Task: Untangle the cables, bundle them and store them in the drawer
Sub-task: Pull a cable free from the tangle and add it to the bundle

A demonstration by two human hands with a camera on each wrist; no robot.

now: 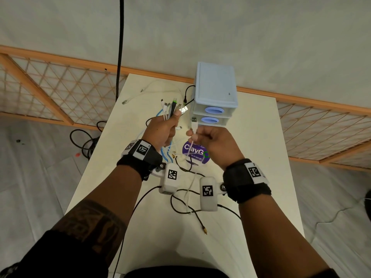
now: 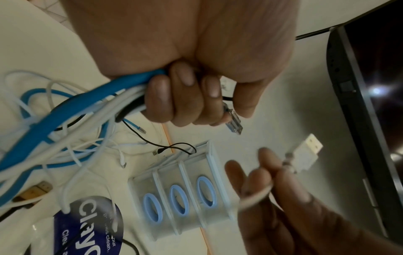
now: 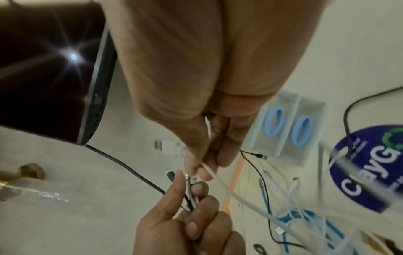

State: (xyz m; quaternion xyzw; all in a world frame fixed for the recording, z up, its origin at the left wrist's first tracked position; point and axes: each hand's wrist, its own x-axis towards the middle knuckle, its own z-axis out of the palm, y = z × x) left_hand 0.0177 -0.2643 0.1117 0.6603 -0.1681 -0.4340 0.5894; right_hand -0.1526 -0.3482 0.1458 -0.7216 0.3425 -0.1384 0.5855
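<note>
The left hand (image 1: 160, 129) is clenched round a bunch of cable ends (image 1: 172, 109), blue, white and black, whose plugs stick up out of the fist just above centre of the head view. In the left wrist view its fingers (image 2: 172, 96) curl over a thick blue cable (image 2: 72, 110) and several white ones. Just to the right, the right hand (image 1: 208, 139) pinches a white cable (image 1: 193, 129) below its USB plug (image 2: 305, 155), thumb and forefinger tips (image 3: 196, 165) closed on it. The two hands are near each other but apart. The held cables trail down to a loose tangle (image 1: 176, 155) on the white table (image 1: 261, 137), partly over a round purple sticker (image 1: 195, 155). Right of centre, above the hands, a pale blue drawer unit (image 1: 215, 89) stands at the table's far edge with its visible drawers (image 2: 181, 198) closed.
</note>
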